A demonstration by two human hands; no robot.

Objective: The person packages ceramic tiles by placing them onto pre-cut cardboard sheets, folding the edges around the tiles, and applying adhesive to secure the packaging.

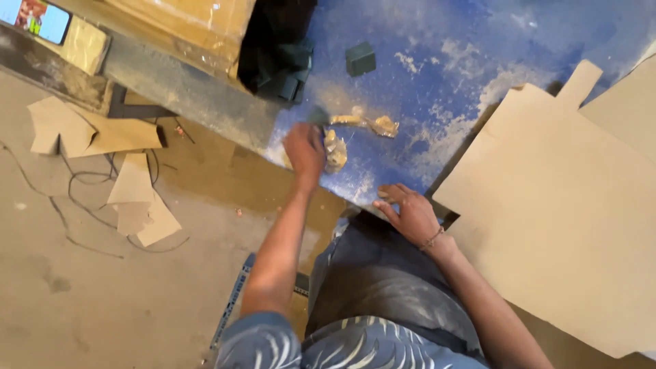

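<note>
Wood scraps [335, 150]: pale, crumpled, dusty; left hand [305, 146] touching, on blue table [437, 41].

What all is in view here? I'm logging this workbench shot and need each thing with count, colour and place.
Worktable: one, blue, dusted with pale powder, upper middle.
Foam block: one, dark green, on the table top.
Crumpled scraps: a few, tan, by the left hand.
Large cut board: one, tan, right side over the table edge.
Cardboard offcuts: several, tan, on the grey floor at left.
Phone: one, screen lit, top left corner.
Left hand: grip closed around something, what exactly cannot be told.
Right hand: open, flat on the table edge.
</note>
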